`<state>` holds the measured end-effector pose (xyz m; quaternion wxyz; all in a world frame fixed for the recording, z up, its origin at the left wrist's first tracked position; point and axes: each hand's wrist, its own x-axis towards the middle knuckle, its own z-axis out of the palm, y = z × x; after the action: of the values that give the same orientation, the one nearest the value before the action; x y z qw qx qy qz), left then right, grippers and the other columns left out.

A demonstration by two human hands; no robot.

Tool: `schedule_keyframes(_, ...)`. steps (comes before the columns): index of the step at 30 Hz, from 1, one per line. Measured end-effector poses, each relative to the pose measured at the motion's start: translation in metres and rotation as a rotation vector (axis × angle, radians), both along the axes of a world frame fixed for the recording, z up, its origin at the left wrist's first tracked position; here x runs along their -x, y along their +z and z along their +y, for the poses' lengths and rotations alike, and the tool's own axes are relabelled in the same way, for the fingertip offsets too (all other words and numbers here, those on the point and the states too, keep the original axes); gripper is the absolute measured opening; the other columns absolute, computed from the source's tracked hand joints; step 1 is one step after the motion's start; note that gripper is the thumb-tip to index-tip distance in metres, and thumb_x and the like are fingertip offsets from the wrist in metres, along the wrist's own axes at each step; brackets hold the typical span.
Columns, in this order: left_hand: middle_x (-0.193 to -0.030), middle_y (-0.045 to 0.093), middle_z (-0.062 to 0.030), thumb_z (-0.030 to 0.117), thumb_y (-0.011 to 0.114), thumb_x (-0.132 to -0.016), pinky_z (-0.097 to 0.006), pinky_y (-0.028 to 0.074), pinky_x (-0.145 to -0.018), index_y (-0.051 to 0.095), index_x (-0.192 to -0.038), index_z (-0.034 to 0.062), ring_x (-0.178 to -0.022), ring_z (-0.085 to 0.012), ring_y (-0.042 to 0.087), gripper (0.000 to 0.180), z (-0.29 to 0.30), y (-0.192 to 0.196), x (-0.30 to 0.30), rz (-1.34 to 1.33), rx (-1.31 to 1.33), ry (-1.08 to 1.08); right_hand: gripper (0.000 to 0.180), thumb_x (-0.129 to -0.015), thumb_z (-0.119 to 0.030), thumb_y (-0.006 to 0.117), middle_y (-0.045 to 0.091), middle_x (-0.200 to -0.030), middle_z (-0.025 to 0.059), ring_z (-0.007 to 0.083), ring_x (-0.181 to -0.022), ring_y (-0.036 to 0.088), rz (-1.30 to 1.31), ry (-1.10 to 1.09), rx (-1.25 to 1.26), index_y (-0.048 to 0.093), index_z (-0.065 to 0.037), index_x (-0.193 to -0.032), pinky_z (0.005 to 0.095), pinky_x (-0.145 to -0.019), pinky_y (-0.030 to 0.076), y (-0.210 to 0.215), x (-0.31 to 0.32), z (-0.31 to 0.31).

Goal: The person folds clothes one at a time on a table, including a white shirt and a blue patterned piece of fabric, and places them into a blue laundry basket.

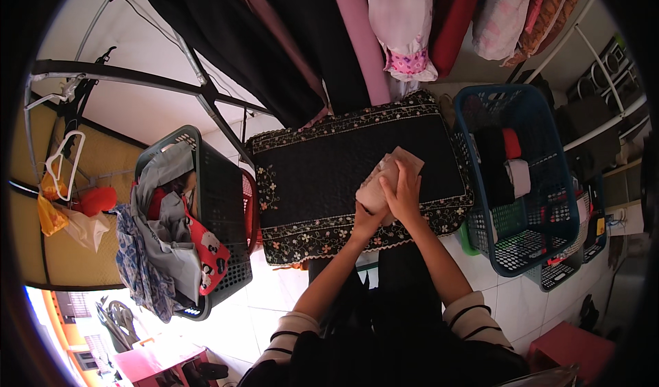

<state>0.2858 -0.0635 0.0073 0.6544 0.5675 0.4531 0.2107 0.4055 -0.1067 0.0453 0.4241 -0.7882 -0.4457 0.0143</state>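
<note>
One cupped left hand and loosely curved right hand held folded beige cloth; it seemed soft, light, best gripped midway.

A low counter spans the middle of the frame, tilted slightly, its top hidden under a black cloth. The cloth's middle is plain and faintly wrinkled; pale and reddish flowers run along its borders, thickest at the lower edge, where a light scalloped trim hangs over the side. Right of the frame's centre, a folded pale bundle is held in the hands over the cloth; whether it touches the fabric cannot be told.
</note>
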Motion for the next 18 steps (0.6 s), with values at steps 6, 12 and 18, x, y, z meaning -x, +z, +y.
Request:
schedule_keyframes(6, -0.121, 0.048, -0.0276, 0.038, 0.082, -0.064, -0.032, 0.050, -0.082, 0.029, -0.128, -0.0160, -0.105, -0.0276, 0.055, 0.099, 0.024, 0.031, 0.018, 0.209, -0.210, -0.129, 0.051, -0.089, -0.037, 0.050, 0.035, -0.140, 0.0156, 0.0327, -0.132, 0.028, -0.008, 0.063, 0.136, 0.041, -0.006, -0.129, 0.0583, -0.105, 0.016, -0.015, -0.010, -0.002)
schedule_keyframes(12, -0.122, 0.050, -0.0161, 0.058, 0.045, -0.085, -0.036, 0.041, -0.094, 0.040, -0.130, -0.0038, -0.113, -0.0245, 0.048, 0.076, 0.050, 0.026, 0.009, -0.048, 0.476, -0.127, 0.042, -0.089, -0.033, 0.052, 0.051, -0.125, 0.0152, 0.0313, -0.119, 0.045, 0.019, 0.202, 0.057, 0.049, -0.005, -0.120, 0.0453, -0.100, 0.031, -0.007, -0.034, -0.001)
schedule_keyframes(18, -0.128, 0.048, -0.0081, 0.050, 0.037, -0.090, -0.039, 0.034, -0.098, 0.041, -0.131, 0.0059, -0.118, -0.0221, 0.043, 0.060, 0.032, 0.025, -0.008, -0.328, 0.601, -0.136, 0.040, -0.092, -0.038, 0.046, 0.060, -0.106, 0.0135, 0.0260, -0.098, 0.058, 0.508, 0.319, 0.149, 0.054, -0.005, -0.113, 0.0323, -0.083, 0.044, 0.004, -0.072, 0.004)
